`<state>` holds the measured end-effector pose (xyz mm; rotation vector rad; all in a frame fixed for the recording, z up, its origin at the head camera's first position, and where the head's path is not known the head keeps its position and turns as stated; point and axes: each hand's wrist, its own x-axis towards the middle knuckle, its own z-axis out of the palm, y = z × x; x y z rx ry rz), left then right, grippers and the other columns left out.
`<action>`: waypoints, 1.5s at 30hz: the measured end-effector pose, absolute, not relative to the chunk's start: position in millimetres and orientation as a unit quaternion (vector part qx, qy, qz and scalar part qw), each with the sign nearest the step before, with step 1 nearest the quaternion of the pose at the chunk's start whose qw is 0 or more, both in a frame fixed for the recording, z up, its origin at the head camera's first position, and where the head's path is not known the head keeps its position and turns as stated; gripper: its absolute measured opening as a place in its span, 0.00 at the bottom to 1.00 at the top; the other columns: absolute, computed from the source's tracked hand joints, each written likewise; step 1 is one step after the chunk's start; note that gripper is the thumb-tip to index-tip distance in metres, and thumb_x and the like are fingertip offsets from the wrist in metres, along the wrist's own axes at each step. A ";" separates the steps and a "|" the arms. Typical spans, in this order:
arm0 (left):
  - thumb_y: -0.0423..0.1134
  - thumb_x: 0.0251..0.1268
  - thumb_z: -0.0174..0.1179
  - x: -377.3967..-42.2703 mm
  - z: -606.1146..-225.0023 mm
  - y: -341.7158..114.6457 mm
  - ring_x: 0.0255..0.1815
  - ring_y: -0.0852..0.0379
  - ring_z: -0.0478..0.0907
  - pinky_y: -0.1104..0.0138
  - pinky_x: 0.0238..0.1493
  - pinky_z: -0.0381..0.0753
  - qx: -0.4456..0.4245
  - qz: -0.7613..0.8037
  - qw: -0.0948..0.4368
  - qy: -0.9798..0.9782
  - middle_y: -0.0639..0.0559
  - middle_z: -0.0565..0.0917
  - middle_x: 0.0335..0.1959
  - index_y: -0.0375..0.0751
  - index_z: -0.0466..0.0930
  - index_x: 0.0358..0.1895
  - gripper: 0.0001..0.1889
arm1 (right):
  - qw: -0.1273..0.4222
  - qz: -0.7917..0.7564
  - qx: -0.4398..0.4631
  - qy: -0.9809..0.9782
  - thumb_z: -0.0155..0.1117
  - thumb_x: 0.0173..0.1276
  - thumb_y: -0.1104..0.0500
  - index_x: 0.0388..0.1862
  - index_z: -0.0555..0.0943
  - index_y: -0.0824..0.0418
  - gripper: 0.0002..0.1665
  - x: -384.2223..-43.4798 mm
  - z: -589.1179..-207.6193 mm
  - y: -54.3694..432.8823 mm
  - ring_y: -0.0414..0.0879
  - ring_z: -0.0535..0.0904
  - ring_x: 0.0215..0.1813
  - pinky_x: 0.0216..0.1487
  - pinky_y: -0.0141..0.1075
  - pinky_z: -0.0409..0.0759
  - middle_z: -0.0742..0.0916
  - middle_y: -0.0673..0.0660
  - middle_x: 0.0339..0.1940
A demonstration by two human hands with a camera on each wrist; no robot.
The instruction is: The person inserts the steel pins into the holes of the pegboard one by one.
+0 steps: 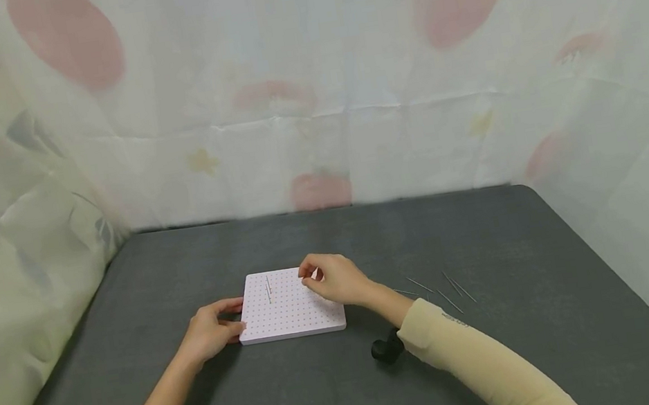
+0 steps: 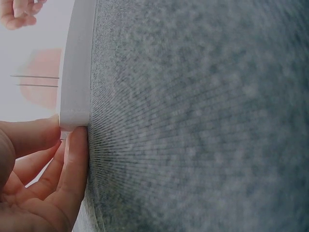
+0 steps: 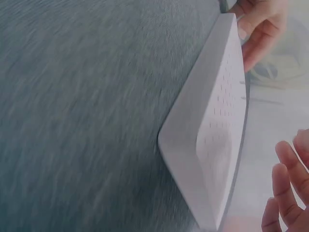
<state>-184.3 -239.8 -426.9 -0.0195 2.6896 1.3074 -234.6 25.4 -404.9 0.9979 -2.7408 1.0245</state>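
Observation:
A white pegboard (image 1: 291,316) dotted with rows of small holes lies flat on the dark table. Two thin metal pins (image 1: 269,295) stand upright in its left part. My left hand (image 1: 208,332) grips the board's left side, the thumb at the top edge and the fingers against the side, as the left wrist view shows near the corner (image 2: 75,118). Over the board's back right part hovers my right hand (image 1: 336,279), its thumb and index fingertips close together. In the right wrist view its bent fingers (image 3: 289,188) show; I cannot tell whether they hold a pin.
Several loose metal pins (image 1: 449,299) lie scattered on the table (image 1: 340,389) to the right of the board, beyond my right wrist. Black wrist devices (image 1: 387,347) sit under both forearms. A patterned curtain (image 1: 370,84) hangs behind the table and at its sides.

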 end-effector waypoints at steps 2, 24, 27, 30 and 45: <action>0.28 0.55 0.60 -184.9 -427.4 -240.2 0.37 0.56 0.79 0.65 0.33 0.82 -0.006 0.435 0.076 0.897 0.36 0.75 0.52 0.32 0.69 0.60 0.26 | 0.027 0.338 0.326 -0.883 0.59 0.64 0.58 0.41 0.79 0.57 0.08 -234.7 -403.7 33.3 0.38 0.76 0.35 0.31 0.28 0.72 0.84 0.47 0.36; 0.27 0.55 0.60 -183.2 -424.8 -241.5 0.38 0.55 0.80 0.65 0.33 0.82 -0.009 0.441 0.081 0.894 0.35 0.75 0.53 0.31 0.69 0.60 0.26 | 0.058 0.390 0.256 -0.883 0.58 0.66 0.59 0.43 0.78 0.58 0.08 -229.4 -399.9 128.1 0.39 0.77 0.38 0.32 0.33 0.75 0.83 0.46 0.39; 0.27 0.54 0.60 -183.1 -424.3 -241.3 0.38 0.55 0.80 0.65 0.32 0.82 -0.009 0.439 0.079 0.895 0.35 0.75 0.53 0.31 0.69 0.60 0.26 | 0.065 0.388 0.247 -0.886 0.58 0.67 0.58 0.43 0.78 0.57 0.08 -226.6 -402.0 143.8 0.39 0.76 0.38 0.33 0.34 0.75 0.83 0.47 0.39; 0.27 0.54 0.60 -182.9 -424.9 -241.7 0.38 0.55 0.80 0.65 0.32 0.82 -0.009 0.439 0.078 0.895 0.35 0.75 0.53 0.31 0.69 0.60 0.26 | 0.071 0.385 0.232 -0.890 0.58 0.67 0.57 0.43 0.78 0.55 0.08 -223.3 -406.1 159.0 0.39 0.76 0.37 0.36 0.34 0.76 0.83 0.47 0.40; 0.27 0.55 0.60 -181.4 -425.1 -241.5 0.37 0.55 0.80 0.64 0.32 0.82 -0.004 0.435 0.077 0.897 0.35 0.75 0.53 0.31 0.68 0.60 0.26 | 0.083 0.391 0.120 -0.909 0.58 0.66 0.57 0.45 0.77 0.54 0.09 -204.3 -426.8 212.9 0.44 0.76 0.38 0.34 0.36 0.75 0.84 0.51 0.40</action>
